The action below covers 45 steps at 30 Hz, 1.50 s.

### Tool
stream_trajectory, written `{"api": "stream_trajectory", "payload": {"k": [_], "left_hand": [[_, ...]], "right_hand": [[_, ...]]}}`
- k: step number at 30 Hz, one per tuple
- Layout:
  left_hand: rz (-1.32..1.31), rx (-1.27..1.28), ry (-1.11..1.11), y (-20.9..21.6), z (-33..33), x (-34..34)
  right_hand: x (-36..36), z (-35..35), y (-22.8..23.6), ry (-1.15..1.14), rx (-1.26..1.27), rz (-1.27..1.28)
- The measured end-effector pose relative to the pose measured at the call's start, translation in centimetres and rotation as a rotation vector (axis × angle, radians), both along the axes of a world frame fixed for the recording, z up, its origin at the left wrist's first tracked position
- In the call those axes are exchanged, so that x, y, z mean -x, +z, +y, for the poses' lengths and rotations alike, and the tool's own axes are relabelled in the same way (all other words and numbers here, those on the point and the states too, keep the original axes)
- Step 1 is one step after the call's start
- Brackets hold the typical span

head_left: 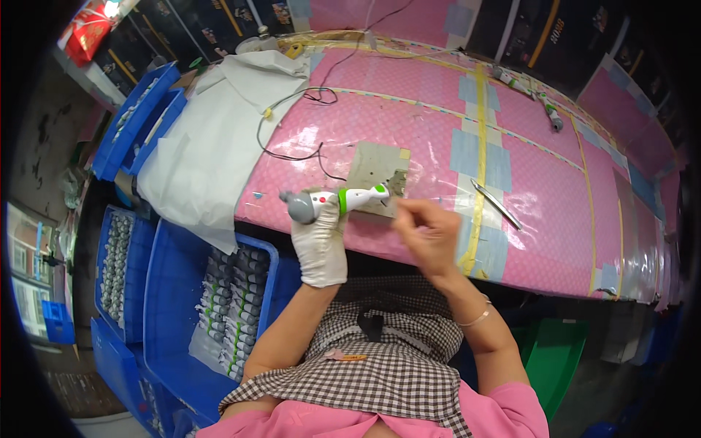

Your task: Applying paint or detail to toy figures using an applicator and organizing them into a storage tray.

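In my left hand (321, 252), which wears a white glove, is a white handheld device (358, 198) with a rounded grey end, a red dot and green bands. It lies nearly level above the table's front edge, grey end to the left. My bare right hand (431, 232) is just right of its narrow white and green tip, apart from it. The fingers of this hand are curled together, and whether anything small is between them is hidden. Beneath the device, a grey plate (369, 164) lies on the pink-covered table (409, 95).
A silver pen-like tool (496, 205) rests right of my right hand. Two similar devices (549, 111) lie at the far right. A black cable (288, 156) crosses the table beside white sheeting (212, 139). Lower left, a blue bin (171, 321) holds rows of similar devices. A green tray (558, 365) sits lower right.
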<state>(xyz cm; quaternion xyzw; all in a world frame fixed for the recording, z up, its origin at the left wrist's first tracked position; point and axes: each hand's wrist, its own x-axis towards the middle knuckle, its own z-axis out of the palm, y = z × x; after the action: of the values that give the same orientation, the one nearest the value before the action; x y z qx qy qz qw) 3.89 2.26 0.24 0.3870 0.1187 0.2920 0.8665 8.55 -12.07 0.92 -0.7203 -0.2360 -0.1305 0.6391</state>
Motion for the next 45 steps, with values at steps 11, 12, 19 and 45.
{"api": "stream_trajectory", "payload": {"k": [11, 12, 19, 45], "left_hand": [[-0.306, 0.763, -0.657, 2.9, 6.8, -0.2], [-0.316, 0.827, -0.688, 2.8, 6.8, -0.2], [-0.317, 0.753, -0.717, 2.3, 8.1, 0.3], [-0.147, -0.657, 0.064, -0.8, 2.2, 0.0]], "right_hand": [[-5.8, -5.1, -3.0, -0.313, 0.533, -0.047], [-5.8, -5.0, -3.2, -0.314, 0.537, -0.089], [-5.8, -4.9, -4.5, -0.429, 0.796, -0.356], [-0.8, -1.5, -0.1, -0.069, 0.084, 0.066]]}}
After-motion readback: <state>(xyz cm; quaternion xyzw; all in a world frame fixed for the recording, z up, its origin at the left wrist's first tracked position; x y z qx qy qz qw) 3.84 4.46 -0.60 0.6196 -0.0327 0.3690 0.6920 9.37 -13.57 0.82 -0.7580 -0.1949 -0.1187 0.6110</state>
